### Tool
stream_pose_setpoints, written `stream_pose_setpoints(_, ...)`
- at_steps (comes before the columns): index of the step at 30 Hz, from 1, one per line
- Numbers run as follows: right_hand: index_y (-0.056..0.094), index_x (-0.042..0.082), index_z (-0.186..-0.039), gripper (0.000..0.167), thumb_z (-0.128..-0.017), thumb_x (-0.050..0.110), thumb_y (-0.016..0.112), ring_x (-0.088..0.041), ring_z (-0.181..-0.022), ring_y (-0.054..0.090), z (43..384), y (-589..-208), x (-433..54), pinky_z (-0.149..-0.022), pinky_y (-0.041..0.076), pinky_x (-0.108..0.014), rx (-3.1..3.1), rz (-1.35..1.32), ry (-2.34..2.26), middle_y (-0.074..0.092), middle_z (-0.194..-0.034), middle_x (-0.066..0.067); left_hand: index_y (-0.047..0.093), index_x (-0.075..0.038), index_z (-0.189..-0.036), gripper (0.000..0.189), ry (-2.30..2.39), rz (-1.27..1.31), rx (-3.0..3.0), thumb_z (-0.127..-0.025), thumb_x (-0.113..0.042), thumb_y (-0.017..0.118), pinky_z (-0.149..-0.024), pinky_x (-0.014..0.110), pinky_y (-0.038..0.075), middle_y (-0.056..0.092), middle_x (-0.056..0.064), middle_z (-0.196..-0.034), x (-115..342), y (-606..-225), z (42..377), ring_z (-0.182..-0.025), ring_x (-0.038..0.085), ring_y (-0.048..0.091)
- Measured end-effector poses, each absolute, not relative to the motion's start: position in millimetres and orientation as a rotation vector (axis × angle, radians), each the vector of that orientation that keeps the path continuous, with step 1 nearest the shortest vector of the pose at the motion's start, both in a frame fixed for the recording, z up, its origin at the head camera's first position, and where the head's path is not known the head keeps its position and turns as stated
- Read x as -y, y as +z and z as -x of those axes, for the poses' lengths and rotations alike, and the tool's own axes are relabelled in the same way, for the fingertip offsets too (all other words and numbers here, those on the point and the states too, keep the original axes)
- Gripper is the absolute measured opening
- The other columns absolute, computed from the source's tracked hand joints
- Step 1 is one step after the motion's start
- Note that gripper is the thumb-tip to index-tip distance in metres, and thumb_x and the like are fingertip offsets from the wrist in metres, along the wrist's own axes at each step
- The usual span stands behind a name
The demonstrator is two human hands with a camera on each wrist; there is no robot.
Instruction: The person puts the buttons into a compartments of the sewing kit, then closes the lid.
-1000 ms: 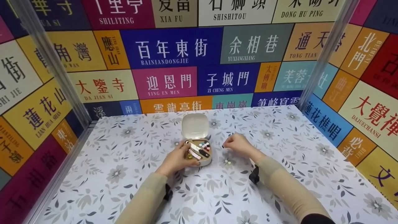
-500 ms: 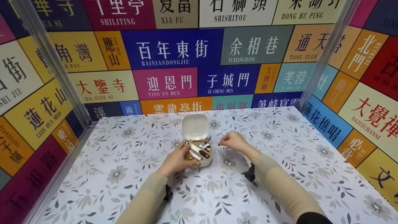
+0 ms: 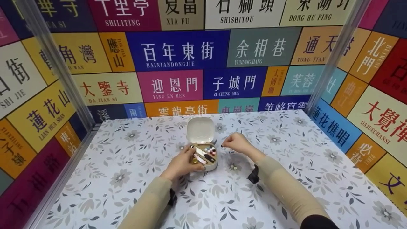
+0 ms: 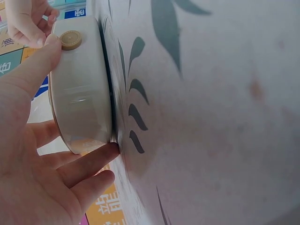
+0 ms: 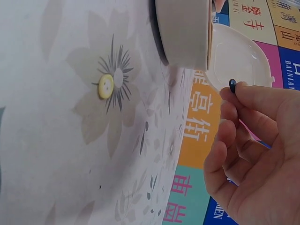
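Note:
My left hand (image 3: 179, 164) holds the side of an open white sewing box (image 3: 211, 167) on the table, thumb on the front rim by a round tan button catch (image 4: 71, 40). Inside lie a slim black-and-white tool (image 3: 202, 153), a pink strip (image 3: 199, 158) and several small coloured pieces (image 3: 210, 149). Just right of the box my right hand (image 3: 237, 143) pinches a small dark button (image 5: 232, 86) between thumb and forefinger, above the table. A yellow button (image 5: 106, 86) lies on the cloth below that hand.
The box's lid (image 3: 200, 129) stands upright at the back. A floral cloth (image 3: 127, 197) covers the table. Panels with lettering (image 3: 178, 47) rise behind and at both sides, with metal corner posts (image 3: 330, 57).
My right hand has moved left and slightly away from me, bringing the dark button closer to the box. The left hand keeps its hold on the box.

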State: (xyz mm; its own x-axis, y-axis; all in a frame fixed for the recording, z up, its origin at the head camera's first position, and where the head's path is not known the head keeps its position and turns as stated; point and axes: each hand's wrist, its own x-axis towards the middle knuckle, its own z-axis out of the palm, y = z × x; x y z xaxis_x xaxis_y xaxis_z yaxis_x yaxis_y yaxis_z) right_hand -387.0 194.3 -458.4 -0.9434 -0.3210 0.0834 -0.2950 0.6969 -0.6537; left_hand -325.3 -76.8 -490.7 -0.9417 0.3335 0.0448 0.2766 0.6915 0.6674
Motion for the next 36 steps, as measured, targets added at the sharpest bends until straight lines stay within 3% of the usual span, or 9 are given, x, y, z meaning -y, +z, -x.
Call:
stream_pose_setpoints(8, 0.078, 0.004, -0.087, 0.015, -0.086, 0.016, 0.068, -0.009, -0.062, 0.056, 391.0, -459.6, -185.6, -0.057, 0.047, -0.025, -2.884, 0.526, -1.077, 0.073, -0.085, -0.006, 0.035, -0.011, -0.151, 0.101, 1.067, -0.505, -2.819, -0.071, -0.052, 0.081, -0.112, 0.049, 0.025, 0.019, 0.011, -0.16, 76.9, -489.1, 325.9, -0.14, 0.036, 0.028)
stream_pose_setpoints(18, 0.078, 0.004, -0.087, 0.016, -0.086, 0.015, 0.067, -0.009, -0.049, 0.047, 395.5, -459.7, -174.8, -0.047, 0.039, -0.024, -2.836, 0.509, -1.125, 0.072, -0.083, -0.019, 0.035, -0.011, -0.151, 0.1, 1.042, -0.517, -2.832, -0.072, -0.054, 0.08, -0.111, 0.047, 0.029, 0.021, 0.012, -0.159, 78.8, -490.7, 326.1, -0.139, 0.035, 0.031)
stream_pose_setpoints(36, 0.077, 0.001, -0.081, 0.017, -0.086, 0.015, 0.067, -0.007, -0.046, 0.041, 401.6, -461.8, -158.5, -0.046, 0.036, -0.022, -2.85, 0.553, -1.087, 0.071, -0.077, -0.017, 0.035, -0.013, -0.151, 0.101, 1.063, -0.5, -2.812, -0.071, -0.054, 0.08, -0.111, 0.049, 0.028, 0.019, 0.011, -0.16, 77.8, -490.0, 326.8, -0.139, 0.036, 0.03)
